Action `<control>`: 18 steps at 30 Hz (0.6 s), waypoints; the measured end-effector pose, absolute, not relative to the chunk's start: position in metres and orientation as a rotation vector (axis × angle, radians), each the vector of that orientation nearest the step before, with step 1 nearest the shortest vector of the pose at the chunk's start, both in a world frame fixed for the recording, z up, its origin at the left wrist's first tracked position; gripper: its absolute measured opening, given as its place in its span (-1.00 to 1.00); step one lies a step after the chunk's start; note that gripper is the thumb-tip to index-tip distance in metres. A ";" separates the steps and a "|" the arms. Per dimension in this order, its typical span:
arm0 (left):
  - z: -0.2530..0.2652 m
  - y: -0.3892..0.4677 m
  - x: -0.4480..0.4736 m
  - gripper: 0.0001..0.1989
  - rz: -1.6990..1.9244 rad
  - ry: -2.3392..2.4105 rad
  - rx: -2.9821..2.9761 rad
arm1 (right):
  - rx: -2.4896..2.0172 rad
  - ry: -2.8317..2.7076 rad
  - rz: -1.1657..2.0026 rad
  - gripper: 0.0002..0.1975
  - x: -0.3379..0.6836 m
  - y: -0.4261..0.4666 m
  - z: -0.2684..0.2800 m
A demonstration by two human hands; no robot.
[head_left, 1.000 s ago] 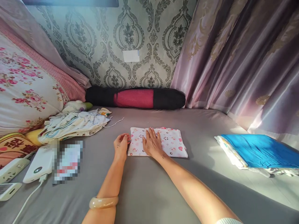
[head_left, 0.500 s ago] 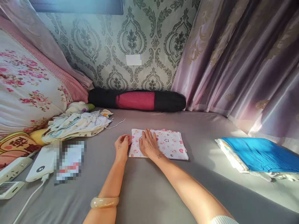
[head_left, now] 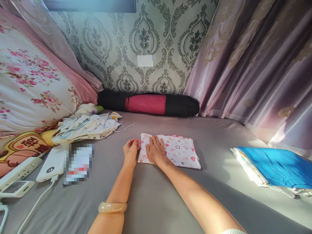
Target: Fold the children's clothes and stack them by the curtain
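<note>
A folded white cloth (head_left: 179, 152) with pink and red hearts and small printed figures lies flat on the grey sheet. My right hand (head_left: 156, 151) is spread flat on its left half, palm down, fingers pointing away from me. At the cloth's left edge is my left hand (head_left: 131, 151), its fingers curled in with the tips close against that edge. Whether those fingers pinch any fabric is hidden. A pale bangle (head_left: 112, 208) circles my left forearm.
Folded clothes with a blue piece on top (head_left: 280, 167) lie at right. Crumpled light garments (head_left: 87, 126), a white power bank (head_left: 52, 164), a power strip (head_left: 19, 174) and a blurred packet (head_left: 79, 164) are at left. A black-and-red roll (head_left: 146, 104) rests against the wall.
The whole view has shifted slightly, so things sit a little farther right. Both hands stay in nearly the same place against the cloth.
</note>
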State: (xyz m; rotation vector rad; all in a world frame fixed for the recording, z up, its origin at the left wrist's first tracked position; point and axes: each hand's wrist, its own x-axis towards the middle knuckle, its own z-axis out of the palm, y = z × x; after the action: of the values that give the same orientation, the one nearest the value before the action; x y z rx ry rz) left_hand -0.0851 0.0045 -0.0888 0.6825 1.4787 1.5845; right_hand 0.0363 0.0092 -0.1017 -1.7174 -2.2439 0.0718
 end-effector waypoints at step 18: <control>-0.085 0.007 -0.087 -0.73 1.664 1.453 0.592 | -1.519 -2.431 0.209 -0.44 0.010 0.027 -0.093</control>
State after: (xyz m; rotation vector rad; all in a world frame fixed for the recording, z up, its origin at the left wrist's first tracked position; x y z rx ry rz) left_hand -0.0875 0.0068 -0.0850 0.5924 1.4531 1.6641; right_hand 0.0102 0.0270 -0.0928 -1.5193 -2.4315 0.2095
